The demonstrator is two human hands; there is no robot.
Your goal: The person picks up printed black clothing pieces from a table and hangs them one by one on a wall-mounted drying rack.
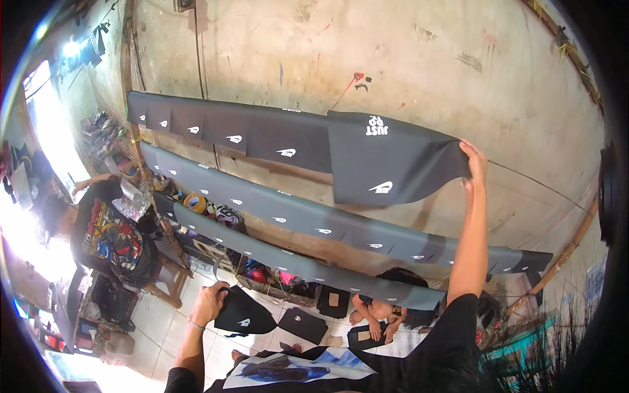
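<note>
My raised right hand (475, 160) pinches the right edge of a black fabric panel (393, 157) with white printing. This panel hangs over the top line, its right end bent toward my fingers. Beside it on the same line hang several overlapping dark panels (223, 128). Lower left, my left hand (208, 304) is closed on a black fabric piece (246, 311) with a small white print, which dangles beside it. A thin strip stands up above that hand; whether it belongs to the piece I cannot tell.
Two lower lines carry grey printed panels (327, 223) between wooden poles (154, 190). At left, a person in a printed black shirt (111, 236) sits by a wooden stool (171, 278). Below the lines another person's hands (386, 327) rest near dark pieces. Folded black fabric (303, 325) lies on the tiles.
</note>
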